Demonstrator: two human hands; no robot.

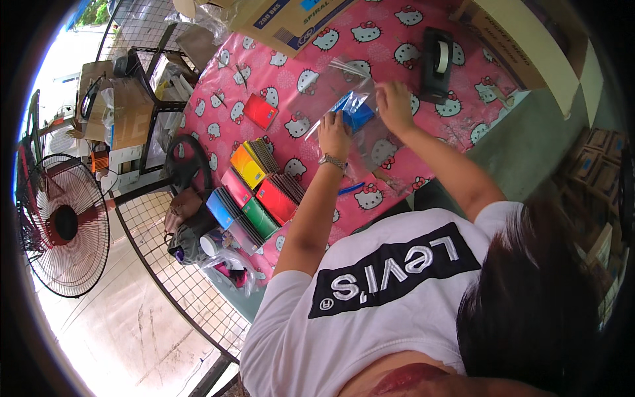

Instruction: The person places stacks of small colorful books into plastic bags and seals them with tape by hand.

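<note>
Resting our left fingers (329,120) on a blue notebook (360,117) under clear plastic (360,83), left of the tape dispenser (428,79), right fingers (383,97) nearer it at the plastic, either grip we cannot tell

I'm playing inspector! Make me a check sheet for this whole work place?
Surface: pink patterned tablecloth.
Job's things: blue notebook, in or under clear plastic; colourful spiral notebooks in rows; one red notebook apart.
Clutter: black tape dispenser; thin blue strip.
Hands: left hand at the blue notebook's left edge; right hand by the plastic's right side, grip unclear.
Cables: nothing clearly seen.
Surroundings: fan, wire mesh, cardboard boxes.
</note>
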